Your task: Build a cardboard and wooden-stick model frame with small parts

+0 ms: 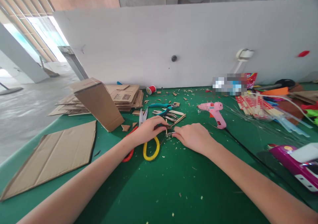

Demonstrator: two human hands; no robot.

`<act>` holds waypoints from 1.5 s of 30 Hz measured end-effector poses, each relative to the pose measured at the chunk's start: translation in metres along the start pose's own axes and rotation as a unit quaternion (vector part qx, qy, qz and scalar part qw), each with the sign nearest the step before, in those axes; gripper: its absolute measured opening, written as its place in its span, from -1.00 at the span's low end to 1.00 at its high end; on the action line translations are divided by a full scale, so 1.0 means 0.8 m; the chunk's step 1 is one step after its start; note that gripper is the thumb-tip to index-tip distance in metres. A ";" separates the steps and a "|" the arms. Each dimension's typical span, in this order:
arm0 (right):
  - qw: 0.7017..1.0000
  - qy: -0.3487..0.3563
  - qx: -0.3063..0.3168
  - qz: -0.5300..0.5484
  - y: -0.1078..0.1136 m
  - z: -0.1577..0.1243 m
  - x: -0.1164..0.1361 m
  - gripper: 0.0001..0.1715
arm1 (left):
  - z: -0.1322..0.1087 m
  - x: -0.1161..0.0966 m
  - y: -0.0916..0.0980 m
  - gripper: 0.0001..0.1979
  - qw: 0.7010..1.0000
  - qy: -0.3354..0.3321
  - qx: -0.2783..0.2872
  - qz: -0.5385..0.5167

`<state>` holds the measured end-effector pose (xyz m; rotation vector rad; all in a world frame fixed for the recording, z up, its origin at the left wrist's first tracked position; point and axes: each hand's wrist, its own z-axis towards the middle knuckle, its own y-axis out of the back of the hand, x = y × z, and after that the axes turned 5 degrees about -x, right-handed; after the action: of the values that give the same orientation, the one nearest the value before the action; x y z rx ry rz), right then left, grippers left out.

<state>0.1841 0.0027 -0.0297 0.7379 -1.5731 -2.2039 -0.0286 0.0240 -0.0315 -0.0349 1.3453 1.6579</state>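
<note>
My left hand (152, 128) is closed, pinching a thin wooden stick (166, 130) between thumb and fingers. Close beside it, my right hand (194, 137) is closed around a small, thin grey blade-like tool (171, 133), its tip at the stick; most of it is hidden in the fingers. Pale shavings lie below the fingertips. Scissors with one red and one yellow handle (151, 156) lie partly under my left hand and wrist. Just beyond the hands are teal-handled pliers (159, 105) and more thin sticks (179, 120).
A pink glue gun (215, 112) lies right of centre, its black cord running to the front right. Left are a tall cardboard box (98, 103), a flat cardboard sheet (57, 154) and stacked cardboard (124, 96). A red thread spool (151, 89) and a purple-white device (295, 162) are also on the green table (154, 197).
</note>
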 end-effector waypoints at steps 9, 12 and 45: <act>0.999 -0.035 -0.026 0.005 -0.005 -0.002 0.003 -0.58 | 0.000 -0.002 0.000 -0.87 1.000 0.001 -0.007 0.009; 1.000 -0.008 -0.004 0.010 -0.003 0.002 -0.002 -0.60 | 0.000 -0.003 0.001 -0.87 1.000 0.003 -0.011 0.013; 0.991 -0.021 -0.087 0.095 -0.013 -0.003 -0.001 -0.65 | -0.008 -0.012 -0.004 -0.73 0.997 0.017 0.001 0.078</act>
<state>0.1865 0.0045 -0.0403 0.4720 -1.3845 -2.1935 -0.0243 0.0128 -0.0308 0.0453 1.4062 1.7932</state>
